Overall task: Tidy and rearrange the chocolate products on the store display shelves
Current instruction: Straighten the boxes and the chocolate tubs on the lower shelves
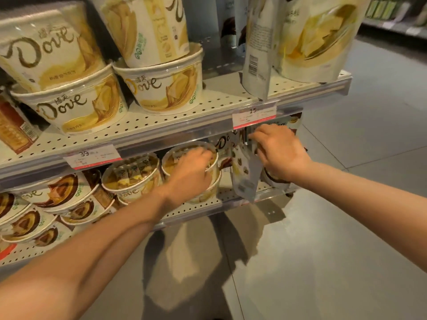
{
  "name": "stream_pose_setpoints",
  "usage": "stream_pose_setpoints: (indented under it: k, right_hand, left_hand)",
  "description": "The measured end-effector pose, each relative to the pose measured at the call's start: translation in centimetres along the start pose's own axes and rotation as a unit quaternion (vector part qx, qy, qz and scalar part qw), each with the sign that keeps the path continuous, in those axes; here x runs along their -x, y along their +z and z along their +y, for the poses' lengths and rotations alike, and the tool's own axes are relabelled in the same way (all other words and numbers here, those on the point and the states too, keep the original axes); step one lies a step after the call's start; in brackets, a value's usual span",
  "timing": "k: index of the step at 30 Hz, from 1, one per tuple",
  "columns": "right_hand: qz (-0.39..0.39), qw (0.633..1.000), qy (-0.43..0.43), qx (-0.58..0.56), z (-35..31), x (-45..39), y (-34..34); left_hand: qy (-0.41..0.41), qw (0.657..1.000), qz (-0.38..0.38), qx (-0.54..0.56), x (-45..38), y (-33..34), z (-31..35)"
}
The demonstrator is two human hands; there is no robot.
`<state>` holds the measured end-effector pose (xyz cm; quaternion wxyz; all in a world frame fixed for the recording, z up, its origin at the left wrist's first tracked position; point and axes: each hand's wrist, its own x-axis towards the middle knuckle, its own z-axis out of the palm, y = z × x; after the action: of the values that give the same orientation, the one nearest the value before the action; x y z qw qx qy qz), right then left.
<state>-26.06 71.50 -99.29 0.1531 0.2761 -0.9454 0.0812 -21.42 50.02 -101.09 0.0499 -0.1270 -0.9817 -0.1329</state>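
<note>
Lower shelf (231, 199): left hand (191, 172) grips the rim of a chocolate tub (191, 155). Right hand (279, 151), fingers curled, holds a pouch (245, 174) just right of it.

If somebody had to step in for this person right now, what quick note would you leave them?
Left hand: fingers curled over the rim of a yellow Dove tub on the lower shelf.
Right hand: reaching among the standing pouches at the right end of that shelf; whether it grips one cannot be told.
Done: upper shelf holds stacked yellow tubs and pouches; one pouch there shows its back.
Left: seat the tub beside its neighbour, straighten the leaning pouches, tidy the brown tubs at far left.
</note>
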Motion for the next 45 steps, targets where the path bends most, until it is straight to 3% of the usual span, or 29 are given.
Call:
stream_pose_setpoints:
  k: [2, 5, 7, 10, 16, 20, 24, 30, 35, 40, 42, 45]
  right_hand:
    - [0.025, 0.998, 0.044, 0.023, 2.6, 0.7, 0.2]
    - [0.036, 0.992, 0.116, 0.036, 5.8, 1.0, 0.6]
    - [-0.01, 0.984, 0.169, 0.055, 7.0, 0.7, 0.9]
    - [-0.112, 0.969, 0.209, 0.072, 7.8, -0.1, 2.0]
    - [-0.124, 0.952, 0.28, 0.013, 8.3, -2.2, 3.4]
    - [-0.087, 0.957, 0.276, 0.006, 10.0, -2.7, 3.5]
    - [-0.105, 0.965, 0.238, -0.009, 11.3, -2.9, 3.3]
    - [-0.119, 0.961, 0.245, -0.047, 12.0, -2.8, 3.8]
    - [-0.117, 0.963, 0.239, -0.051, 12.0, -2.6, 3.7]
    - [-0.104, 0.962, 0.245, -0.063, 11.9, -2.3, 3.8]
    - [-0.104, 0.961, 0.246, -0.066, 11.9, -2.3, 3.9]
    - [-0.104, 0.961, 0.247, -0.07, 11.8, -2.4, 3.9]
  left_hand:
    - [0.039, 0.999, -0.004, -0.013, -2.2, 0.7, 1.5]
    - [0.045, 0.993, -0.087, -0.069, -5.4, 1.3, 3.2]
    - [0.047, 0.985, -0.13, -0.104, -6.8, 1.5, 3.9]
    - [0.036, 0.987, -0.14, -0.069, -8.3, 1.8, 4.0]
    - [0.013, 0.991, -0.135, -0.02, -9.5, 1.9, 3.9]
    - [0.023, 0.995, -0.09, -0.041, -9.2, 2.2, 4.2]
    - [-0.006, 0.998, -0.065, -0.004, -9.7, 2.4, 4.6]
    - [0.016, 0.992, -0.113, -0.056, -10.2, 3.2, 5.4]
    - [0.015, 0.993, -0.104, 0.046, -10.2, 2.8, 5.8]
    - [-0.014, 0.991, -0.128, 0.043, -10.5, 2.4, 5.6]
    - [-0.035, 0.988, -0.145, 0.049, -10.4, 2.5, 5.3]
    - [-0.089, 0.978, -0.127, 0.142, -10.2, 2.8, 5.3]
